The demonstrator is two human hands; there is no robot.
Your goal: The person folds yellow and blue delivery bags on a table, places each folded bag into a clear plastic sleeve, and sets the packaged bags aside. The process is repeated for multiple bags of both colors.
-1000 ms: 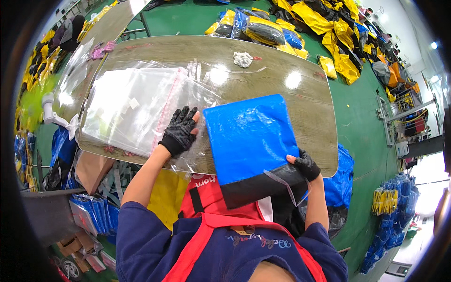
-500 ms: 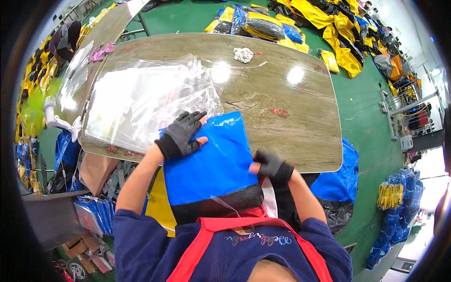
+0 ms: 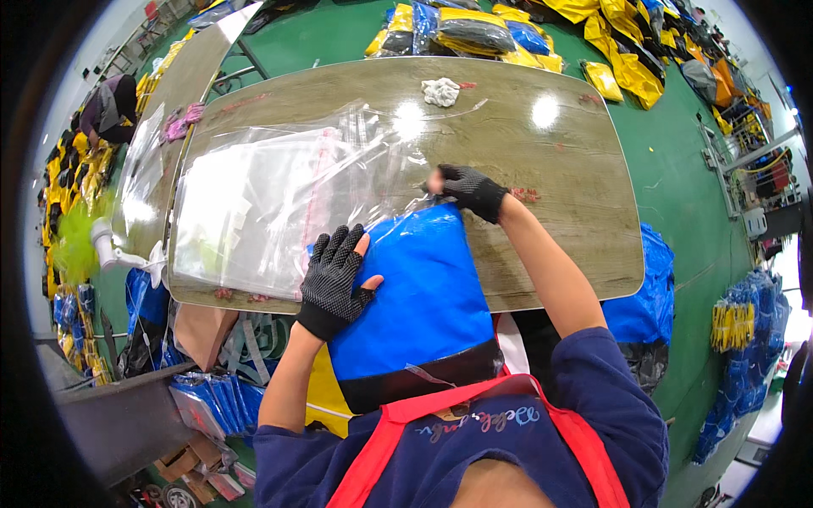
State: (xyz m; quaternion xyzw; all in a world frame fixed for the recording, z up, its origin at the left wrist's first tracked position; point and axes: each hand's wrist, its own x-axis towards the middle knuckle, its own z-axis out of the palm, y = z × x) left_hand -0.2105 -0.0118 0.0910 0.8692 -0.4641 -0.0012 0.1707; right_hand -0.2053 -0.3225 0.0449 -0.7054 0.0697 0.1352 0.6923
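Our black-gloved right hand point(image 3: 471, 191) has swung from beside the folded, glossy blue-and-black plastic packet point(image 3: 415, 292)'s right edge to its far edge, so that end seems the focus now. The packet overhangs the near side of the brown wood-grain counter point(image 3: 559, 245), black end toward us. Our black-gloved left hand point(image 3: 335, 284) lies along its left side, grip released, fingers spread. Farther off, our right hand reaches forward and inward beside crumpled clear plastic film point(image 3: 373, 182); we cannot tell whether its grip pinches anything.
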